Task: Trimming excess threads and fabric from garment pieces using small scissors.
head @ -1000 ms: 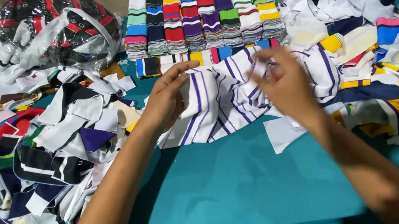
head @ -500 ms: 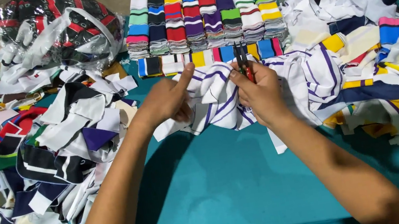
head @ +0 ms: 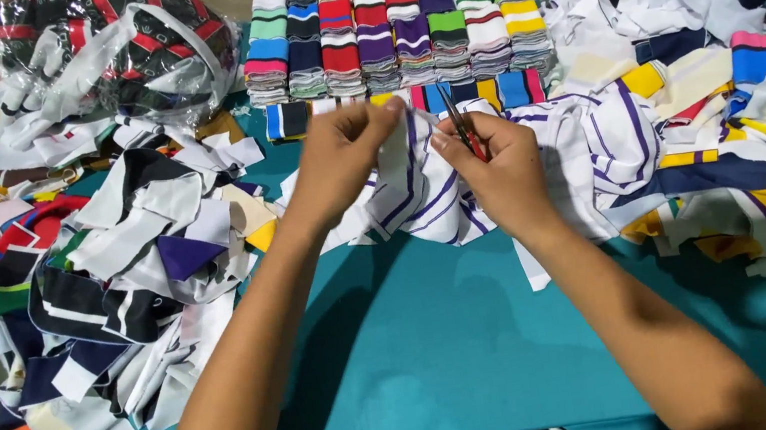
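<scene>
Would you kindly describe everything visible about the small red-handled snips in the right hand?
The snips are a small cutting tool with slim red handles and thin dark blades that look like metal. The right hand grips them, so most of the handles are hidden; the blades stick up and away from the person, tilted slightly left. Whether the blades are open or closed is too small to tell. They sit just above the white purple-striped fabric piece that the left hand pinches, over the teal table.

Bare teal table (head: 442, 338) near; fabric piles (head: 91, 289) flank (both sides).
</scene>
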